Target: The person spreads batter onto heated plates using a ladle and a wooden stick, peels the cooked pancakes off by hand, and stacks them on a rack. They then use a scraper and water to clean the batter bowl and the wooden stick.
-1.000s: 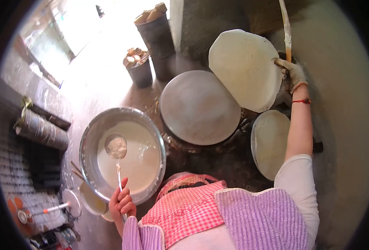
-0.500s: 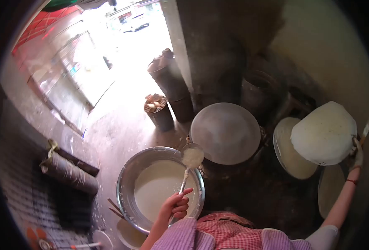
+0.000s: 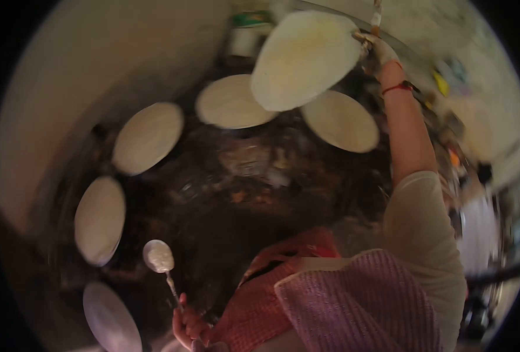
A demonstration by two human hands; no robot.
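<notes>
A person at work wears a pale short-sleeved top, its loose sleeve [image 3: 415,217] ending above the elbow. Over it is a lilac-and-white checked apron [image 3: 359,302], layered on a red-and-white gingham bib [image 3: 260,305] with a reddish strap looped along its upper edge. A thin red cord [image 3: 398,88] circles the wrist below the right hand [image 3: 380,51], which appears covered by a pale, soiled glove, while the left hand [image 3: 186,325] is bare above a lilac checked cuff [image 3: 204,346].
</notes>
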